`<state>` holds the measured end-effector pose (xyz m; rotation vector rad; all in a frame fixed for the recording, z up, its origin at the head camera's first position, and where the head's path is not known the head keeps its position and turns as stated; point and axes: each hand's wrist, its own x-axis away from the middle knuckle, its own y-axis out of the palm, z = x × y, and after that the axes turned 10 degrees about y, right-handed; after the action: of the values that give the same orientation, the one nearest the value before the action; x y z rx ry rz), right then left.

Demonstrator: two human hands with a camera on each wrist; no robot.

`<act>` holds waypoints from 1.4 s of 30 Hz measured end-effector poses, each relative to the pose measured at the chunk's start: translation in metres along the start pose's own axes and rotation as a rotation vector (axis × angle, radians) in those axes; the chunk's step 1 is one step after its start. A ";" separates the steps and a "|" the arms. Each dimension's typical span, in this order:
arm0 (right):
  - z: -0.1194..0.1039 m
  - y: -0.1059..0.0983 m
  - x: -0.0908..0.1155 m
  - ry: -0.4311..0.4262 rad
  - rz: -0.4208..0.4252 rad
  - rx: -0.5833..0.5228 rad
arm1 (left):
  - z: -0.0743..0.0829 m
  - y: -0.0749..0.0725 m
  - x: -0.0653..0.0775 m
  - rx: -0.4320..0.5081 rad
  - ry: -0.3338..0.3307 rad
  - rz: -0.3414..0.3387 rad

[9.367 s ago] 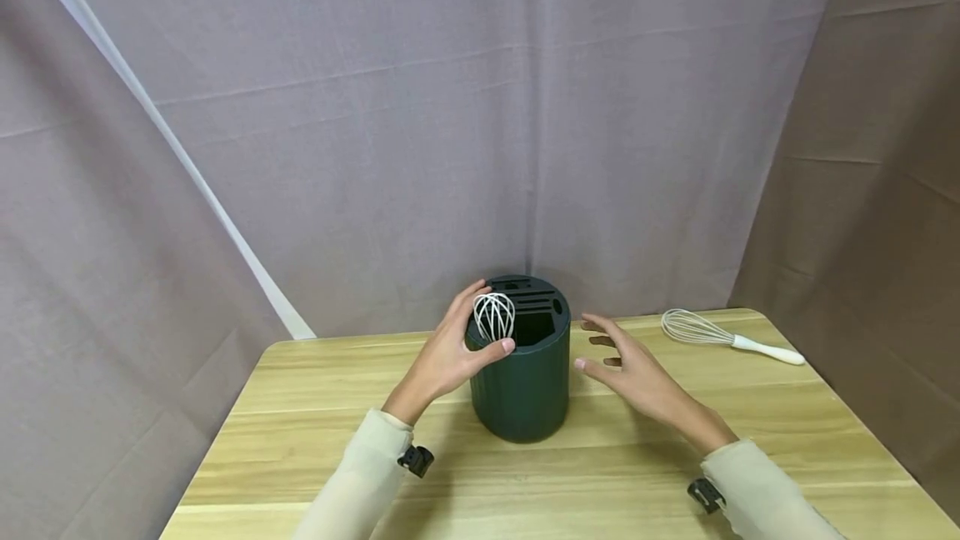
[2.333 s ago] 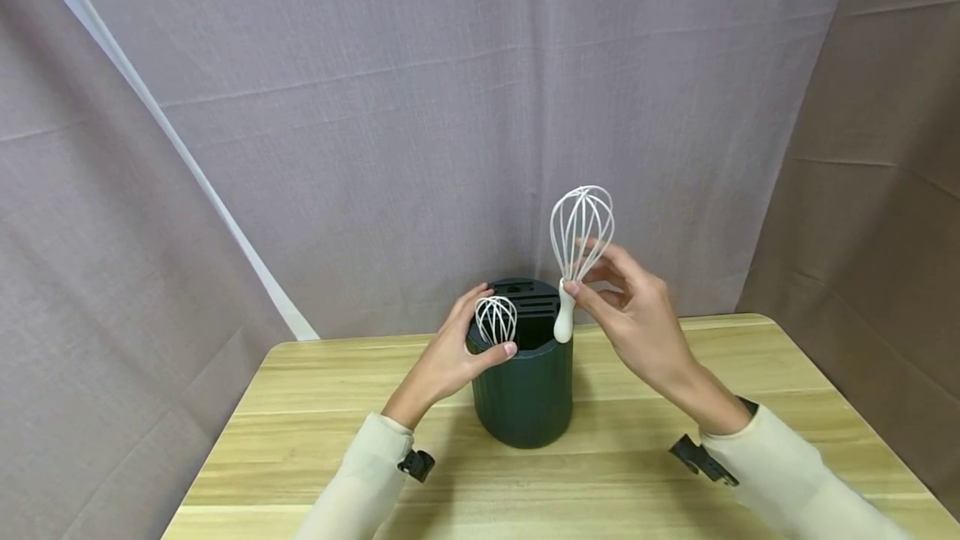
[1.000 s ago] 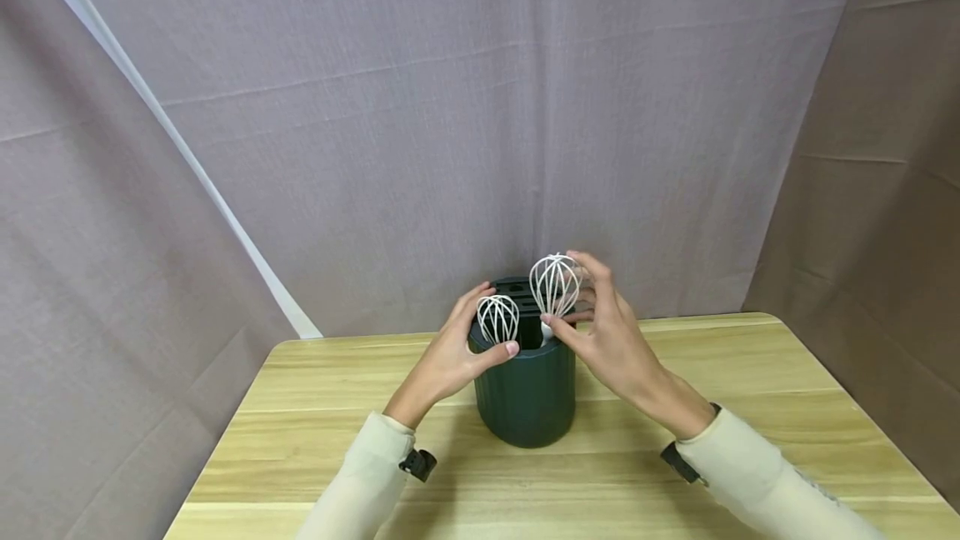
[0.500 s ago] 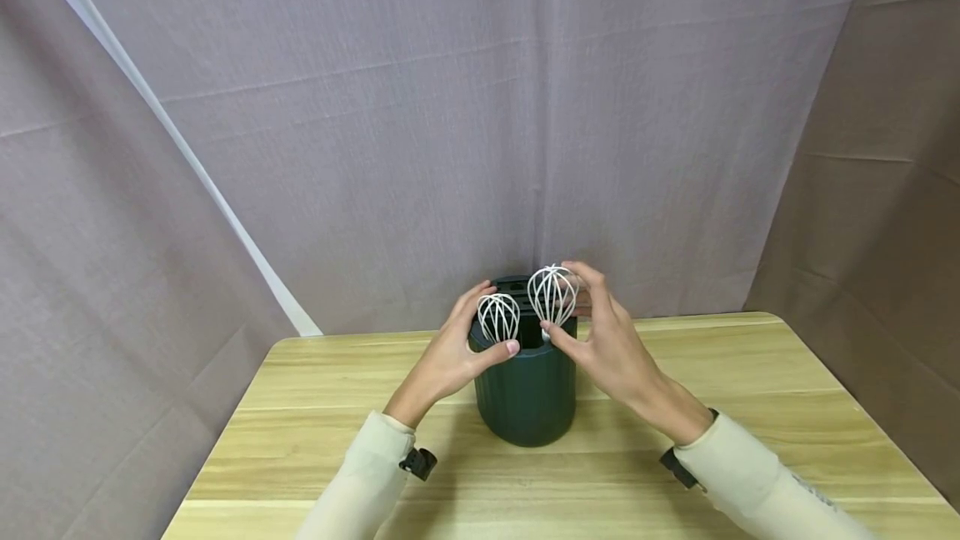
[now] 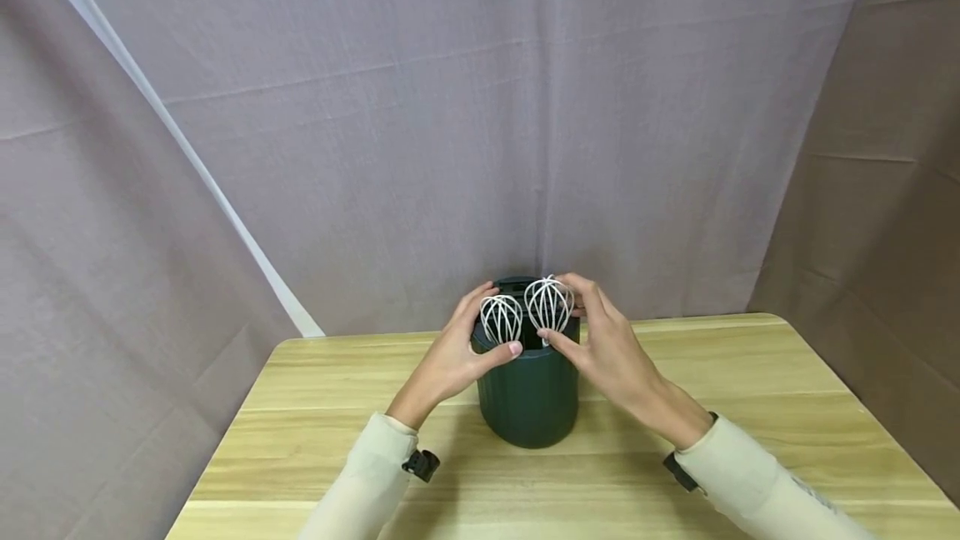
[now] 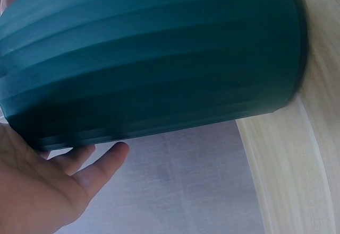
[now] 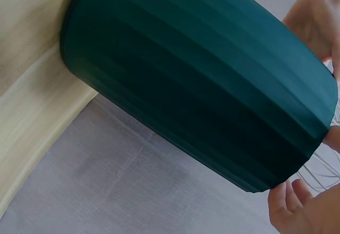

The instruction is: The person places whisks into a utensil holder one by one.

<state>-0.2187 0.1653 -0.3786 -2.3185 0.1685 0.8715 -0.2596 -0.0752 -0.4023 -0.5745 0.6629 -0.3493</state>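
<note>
A dark green ribbed utensil holder [image 5: 528,402] stands upright on the table, its slotted black top partly hidden by my hands. My left hand [image 5: 453,357] grips its left rim, thumb in front and fingers behind. Beside that thumb, a white whisk [image 5: 501,319] sticks up from the opening, wires uppermost. My right hand [image 5: 611,357] holds a second white whisk [image 5: 550,305] at its wire head, over the right part of the same opening; the handle is down inside, out of sight. In the right wrist view, fingertips [image 7: 277,205] of my right hand touch the holder's rim.
The light wood table [image 5: 337,440] extends to both sides of the holder and in front of it. Grey-mauve cloth [image 5: 375,148] hangs close behind the table, with a browner cloth [image 5: 885,190] along the right side.
My right hand picked up the second whisk from the table's right, turned it wires-up and lowered it handle-first into the holder. It has sunk slightly further since half a second ago. My left hand stayed put.
</note>
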 end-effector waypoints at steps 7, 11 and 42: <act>0.001 -0.001 0.003 0.035 -0.006 0.019 | 0.001 0.004 -0.002 0.004 0.004 -0.010; -0.002 -0.001 0.000 0.096 -0.015 0.039 | 0.001 0.004 -0.004 0.001 0.014 -0.009; -0.009 0.006 0.002 0.035 -0.040 0.124 | -0.001 0.003 -0.007 -0.016 -0.014 -0.018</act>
<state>-0.2140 0.1556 -0.3779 -2.2146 0.1857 0.7792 -0.2649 -0.0697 -0.4010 -0.5975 0.6481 -0.3566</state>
